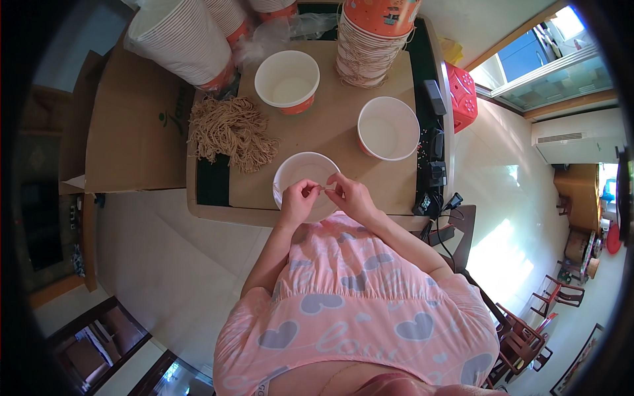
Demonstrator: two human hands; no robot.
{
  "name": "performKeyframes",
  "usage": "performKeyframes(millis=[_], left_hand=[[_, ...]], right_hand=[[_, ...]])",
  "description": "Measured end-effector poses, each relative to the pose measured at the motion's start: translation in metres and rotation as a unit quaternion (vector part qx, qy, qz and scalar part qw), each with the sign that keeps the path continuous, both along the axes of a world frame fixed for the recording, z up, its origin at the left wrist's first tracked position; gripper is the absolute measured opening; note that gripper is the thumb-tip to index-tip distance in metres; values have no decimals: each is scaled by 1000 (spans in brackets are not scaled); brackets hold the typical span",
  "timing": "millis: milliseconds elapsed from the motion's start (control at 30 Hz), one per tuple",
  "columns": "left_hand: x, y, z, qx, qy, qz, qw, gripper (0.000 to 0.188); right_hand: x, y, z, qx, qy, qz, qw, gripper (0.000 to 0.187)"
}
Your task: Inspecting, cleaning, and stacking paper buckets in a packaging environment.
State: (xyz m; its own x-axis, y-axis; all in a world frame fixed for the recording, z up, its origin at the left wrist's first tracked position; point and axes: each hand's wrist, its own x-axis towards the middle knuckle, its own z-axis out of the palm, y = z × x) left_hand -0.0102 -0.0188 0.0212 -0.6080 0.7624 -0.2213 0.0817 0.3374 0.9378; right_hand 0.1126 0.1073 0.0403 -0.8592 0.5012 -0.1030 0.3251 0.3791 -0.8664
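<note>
At the table's front edge stands a white paper bucket (305, 166) with its mouth up. Over its opening, my left hand (299, 200) and my right hand (352, 198) are close together, both with fingertips pinched. Between them is a short, thin, pale piece that looks like string (322, 188); its ends are hidden by my fingers. A tangled heap of tan string (231, 132) lies to the left. Two more open paper buckets, white inside with orange outsides, stand behind: one at back left (288, 79), one at right (388, 129).
A nested stack of orange-printed buckets (371, 56) with strings hanging from it stands at the back. Plastic-wrapped bucket stacks (181, 43) fill the back left, near a cardboard box (132, 132). Black adapters and cables (436, 175) line the right edge; beyond is a red stool (461, 96).
</note>
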Motion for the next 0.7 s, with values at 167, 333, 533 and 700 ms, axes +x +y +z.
performKeyframes(millis=[167,333,533,700], left_hand=[[-1,0,-1,-8,-4,1,1000,9],[-1,-1,-3,-8,-6,-4,1000,9],[0,0,-4,-6,-9,-9,1000,10],[0,1,-4,-8,-4,-11,1000,10]], right_hand=[[1,-1,-10,38,69,7,997,10],[1,0,-8,43,43,17,998,11],[1,0,-8,62,51,21,997,13],[1,1,-8,72,36,23,996,13]])
